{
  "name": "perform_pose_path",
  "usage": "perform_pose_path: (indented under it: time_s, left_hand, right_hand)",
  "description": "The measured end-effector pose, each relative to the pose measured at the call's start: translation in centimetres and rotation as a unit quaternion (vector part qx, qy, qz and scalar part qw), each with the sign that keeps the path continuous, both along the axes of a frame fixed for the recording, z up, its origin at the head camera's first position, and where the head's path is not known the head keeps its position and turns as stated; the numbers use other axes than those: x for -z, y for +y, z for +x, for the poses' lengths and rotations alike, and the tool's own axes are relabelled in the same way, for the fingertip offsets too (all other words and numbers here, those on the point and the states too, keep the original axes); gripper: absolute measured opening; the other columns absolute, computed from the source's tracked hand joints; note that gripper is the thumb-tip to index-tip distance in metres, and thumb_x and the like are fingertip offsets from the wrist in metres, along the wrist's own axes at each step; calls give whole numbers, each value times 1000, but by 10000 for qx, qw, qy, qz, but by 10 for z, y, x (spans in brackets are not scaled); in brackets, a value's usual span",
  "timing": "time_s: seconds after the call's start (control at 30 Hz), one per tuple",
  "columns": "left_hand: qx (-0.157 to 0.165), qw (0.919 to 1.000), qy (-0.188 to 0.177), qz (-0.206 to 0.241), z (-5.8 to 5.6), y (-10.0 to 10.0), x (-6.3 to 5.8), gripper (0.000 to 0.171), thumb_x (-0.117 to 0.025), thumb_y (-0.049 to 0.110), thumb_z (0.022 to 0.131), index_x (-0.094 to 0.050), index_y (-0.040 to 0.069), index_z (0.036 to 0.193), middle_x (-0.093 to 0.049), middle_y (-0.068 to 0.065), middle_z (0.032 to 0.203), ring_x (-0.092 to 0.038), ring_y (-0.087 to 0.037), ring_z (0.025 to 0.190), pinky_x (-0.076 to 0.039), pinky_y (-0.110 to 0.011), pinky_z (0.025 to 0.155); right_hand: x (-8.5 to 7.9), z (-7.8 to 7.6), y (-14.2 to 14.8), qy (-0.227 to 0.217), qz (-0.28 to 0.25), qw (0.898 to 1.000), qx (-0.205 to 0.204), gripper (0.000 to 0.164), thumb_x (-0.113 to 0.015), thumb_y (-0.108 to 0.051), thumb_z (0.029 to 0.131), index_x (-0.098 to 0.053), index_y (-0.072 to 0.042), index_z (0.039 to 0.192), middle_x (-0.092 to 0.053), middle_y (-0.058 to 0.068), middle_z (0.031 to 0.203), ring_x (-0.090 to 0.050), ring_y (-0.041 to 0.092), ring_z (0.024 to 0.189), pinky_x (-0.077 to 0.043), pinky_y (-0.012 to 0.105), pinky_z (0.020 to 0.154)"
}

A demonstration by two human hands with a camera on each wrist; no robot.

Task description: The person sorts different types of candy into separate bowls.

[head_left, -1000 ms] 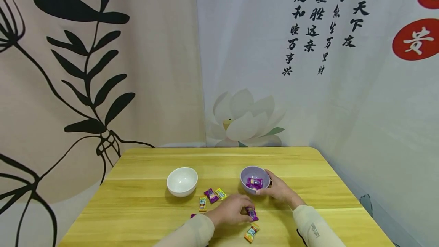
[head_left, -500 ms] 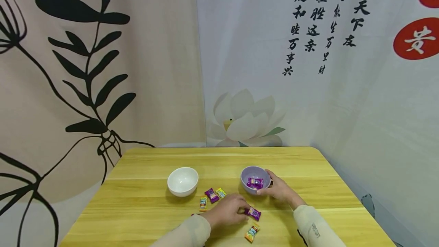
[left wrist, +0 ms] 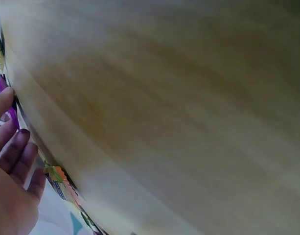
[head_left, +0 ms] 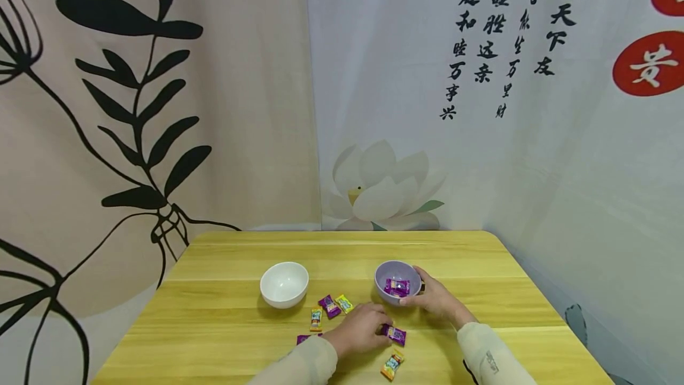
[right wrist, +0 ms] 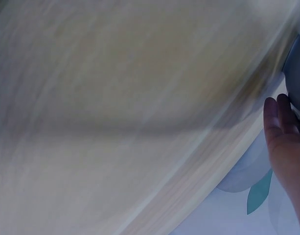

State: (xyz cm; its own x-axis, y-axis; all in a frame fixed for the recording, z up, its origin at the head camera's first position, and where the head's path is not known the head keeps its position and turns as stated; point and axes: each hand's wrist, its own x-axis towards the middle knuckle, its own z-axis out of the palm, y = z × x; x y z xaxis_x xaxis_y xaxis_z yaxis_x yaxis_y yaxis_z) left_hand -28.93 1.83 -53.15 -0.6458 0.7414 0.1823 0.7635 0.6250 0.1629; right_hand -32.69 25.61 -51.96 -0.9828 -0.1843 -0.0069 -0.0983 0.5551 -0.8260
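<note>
My left hand (head_left: 359, 330) is low over the table and pinches one end of a purple-wrapped candy (head_left: 394, 335). In the left wrist view the thumb and a fingertip meet on the purple wrapper (left wrist: 1, 84), the other fingers loosely bent. My right hand (head_left: 439, 300) holds the side of a small lilac bowl (head_left: 380, 294), thumb at its near side and fingers round the far side. Purple-wrapped candy (head_left: 398, 287) lies inside that bowl. Just in front of the left hand's candy is an orange-yellow candy (head_left: 392, 366).
A white bowl (head_left: 284, 285) stands to the left. Between it and my left hand lie a purple candy (head_left: 329, 306) and two yellow candies, one upright (head_left: 316, 318) and one slanted (head_left: 344, 303). Another purple candy (head_left: 302, 338) is partly hidden by the left sleeve.
The purple candy at my left fingertips has swung from steeply slanted to flatter, its free end now pointing right. The right hand and lilac bowl have stayed in place.
</note>
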Motion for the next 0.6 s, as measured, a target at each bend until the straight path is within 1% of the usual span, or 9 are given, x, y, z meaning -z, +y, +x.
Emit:
perform_pose_path:
  time_s: [0.13, 0.37, 0.5, 0.6]
  left_hand:
    - [29, 10000, 13, -31, -1, -1, 1, 33, -76, 41, 85, -74, 21, 111, -64, 10, 107, -56, -6, 101, -44, -26, 91]
    - [136, 9998, 26, 133, -6, -8, 3, 28, -77, 38, 82, -76, 20, 103, -65, 11, 100, -58, -5, 94, -46, -26, 85]
    - [111, 9997, -72, 197, -7, -13, 2, 26, -77, 37, 82, -76, 20, 102, -65, 12, 98, -58, -5, 94, -46, -26, 86]
    - [55, 9992, -269, 293, -7, -16, -1, 25, -77, 35, 82, -76, 19, 102, -64, 13, 97, -58, -5, 95, -46, -27, 88]
  right_hand:
    - [0, 0, 0, -54, -10, 10000, 54, 107, -87, -35, 76, -24, 2, 155, -40, 25, 150, -36, 43, 137, -25, 62, 111]
    - [-1, 1, -1, -84, 112, 9999, 100, 109, -87, -38, 75, -24, 2, 155, -39, 27, 150, -36, 45, 137, -26, 62, 110]
    - [-2, 2, -1, -57, 132, 9999, 89, 109, -87, -37, 75, -24, 2, 155, -39, 27, 150, -36, 45, 137, -26, 61, 110]
    - [-1, 2, -1, -70, 99, 9999, 86, 109, -87, -37, 75, -24, 2, 155, -38, 27, 150, -35, 45, 137, -26, 61, 111]
